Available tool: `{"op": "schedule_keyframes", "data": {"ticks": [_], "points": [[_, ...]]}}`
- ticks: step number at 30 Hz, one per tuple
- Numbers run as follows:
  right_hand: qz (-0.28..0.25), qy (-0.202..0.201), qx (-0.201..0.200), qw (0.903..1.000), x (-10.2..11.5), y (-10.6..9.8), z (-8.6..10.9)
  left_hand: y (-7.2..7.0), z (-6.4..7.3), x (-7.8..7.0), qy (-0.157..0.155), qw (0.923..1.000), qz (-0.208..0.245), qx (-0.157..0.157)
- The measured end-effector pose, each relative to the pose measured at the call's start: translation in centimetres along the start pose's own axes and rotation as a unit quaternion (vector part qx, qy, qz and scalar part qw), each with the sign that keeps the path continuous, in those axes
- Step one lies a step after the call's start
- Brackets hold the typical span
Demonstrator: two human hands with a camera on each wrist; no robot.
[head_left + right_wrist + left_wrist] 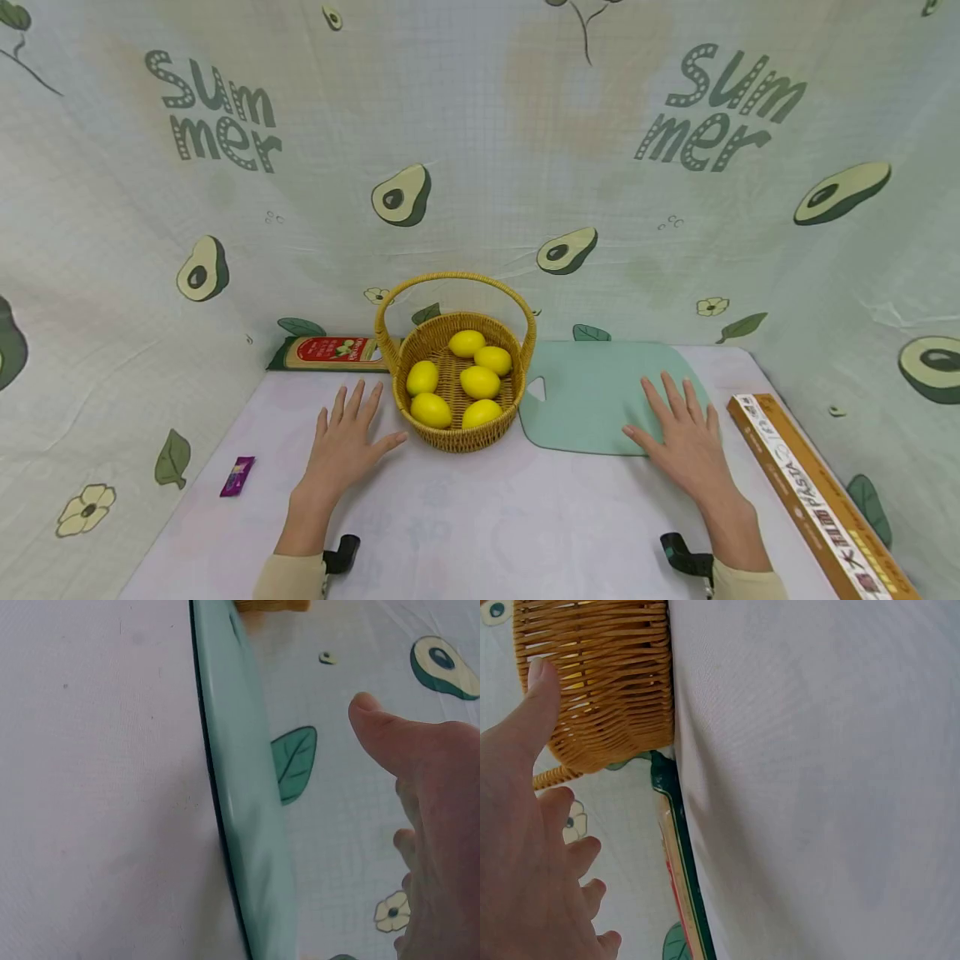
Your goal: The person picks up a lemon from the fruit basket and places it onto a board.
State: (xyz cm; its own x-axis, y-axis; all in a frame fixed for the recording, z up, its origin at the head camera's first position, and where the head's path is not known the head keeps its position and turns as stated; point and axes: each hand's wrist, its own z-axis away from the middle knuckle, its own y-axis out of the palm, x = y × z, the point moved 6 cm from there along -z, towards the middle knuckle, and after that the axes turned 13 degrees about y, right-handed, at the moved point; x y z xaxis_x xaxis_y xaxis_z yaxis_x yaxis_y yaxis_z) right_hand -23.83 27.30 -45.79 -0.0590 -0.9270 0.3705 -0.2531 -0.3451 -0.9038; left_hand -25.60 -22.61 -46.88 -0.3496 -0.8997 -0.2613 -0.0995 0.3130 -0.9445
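A woven wicker basket with a tall hoop handle stands at the back middle of the table, holding several yellow lemons. My left hand is spread just left of the basket, thumb pointing toward its side, holding nothing. In the left wrist view the thumb overlaps the basket's weave. To the basket's right lies a pale green cutting board with a triangular hole. My right hand, fingers spread, hovers over the board's right front part with nothing in it; the right wrist view shows the board edge-on.
Behind the left hand, a green and red food packet lies along the back edge. A small purple wrapped snack is at the left. The long brown pasta box runs along the right edge. Avocado-printed cloth hangs behind and beside the table.
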Motion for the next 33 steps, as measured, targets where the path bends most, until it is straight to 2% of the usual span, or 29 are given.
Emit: {"op": "schedule_keyframes", "data": {"ticks": [11,20,27,33], "points": [[0.011,0.009,0.013,0.9998,-0.6,0.5,0.0,0.3,0.1,0.3,-0.007,0.9999,-0.006,0.008],[-0.005,-0.002,-0.004,1.0000,-0.3,0.1,-0.4,0.3,0.1,0.4,-0.013,0.9999,0.001,0.011],[-0.015,-0.013,-0.015,0.9997,0.5,-0.5,-0.9,0.0,0.1,0.7,-0.015,0.9998,0.007,0.015],[-0.027,-0.026,-0.005,0.9993,2.2,-0.9,-1.3,-0.1,0.0,1.3,-0.016,0.9998,0.011,0.006]]}}
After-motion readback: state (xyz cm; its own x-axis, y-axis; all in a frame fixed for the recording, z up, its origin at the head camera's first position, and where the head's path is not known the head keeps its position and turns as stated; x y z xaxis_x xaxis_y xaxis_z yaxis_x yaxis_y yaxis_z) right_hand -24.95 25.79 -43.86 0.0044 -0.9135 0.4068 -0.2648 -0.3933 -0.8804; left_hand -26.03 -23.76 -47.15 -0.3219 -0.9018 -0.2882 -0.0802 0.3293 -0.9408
